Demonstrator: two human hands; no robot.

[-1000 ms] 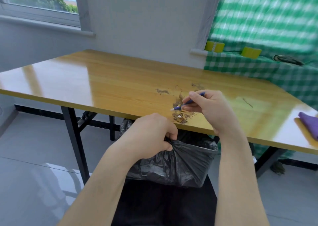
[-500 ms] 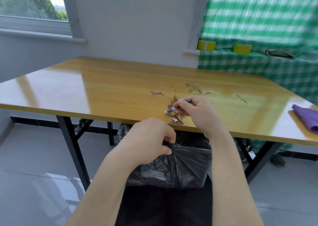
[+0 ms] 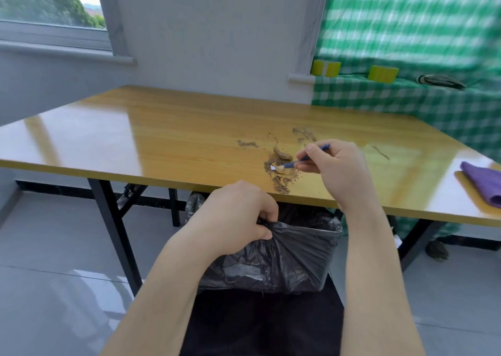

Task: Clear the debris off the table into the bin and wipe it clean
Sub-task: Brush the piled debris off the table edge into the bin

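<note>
A pile of brown debris (image 3: pixel 280 175) lies on the wooden table (image 3: pixel 162 138) close to its near edge, with thin smears (image 3: pixel 247 144) further back. My right hand (image 3: pixel 336 171) pinches a small blue-handled brush (image 3: pixel 301 161), whose pale tip touches the debris. Below the table edge stands a bin lined with a black bag (image 3: pixel 287 255). My left hand (image 3: pixel 238 220) grips the bag's rim and holds it just under the edge, below the pile.
A folded purple cloth (image 3: pixel 484 183) lies at the table's right end. Behind it, a green checked cloth (image 3: pixel 406 100) covers a ledge holding two yellow tape rolls (image 3: pixel 325 68). Black table legs (image 3: pixel 113 233) stand to the left of the bin.
The brush tip has moved a little further back through the debris pile. My left hand keeps its grip on the bag's rim. My view has shifted slightly.
</note>
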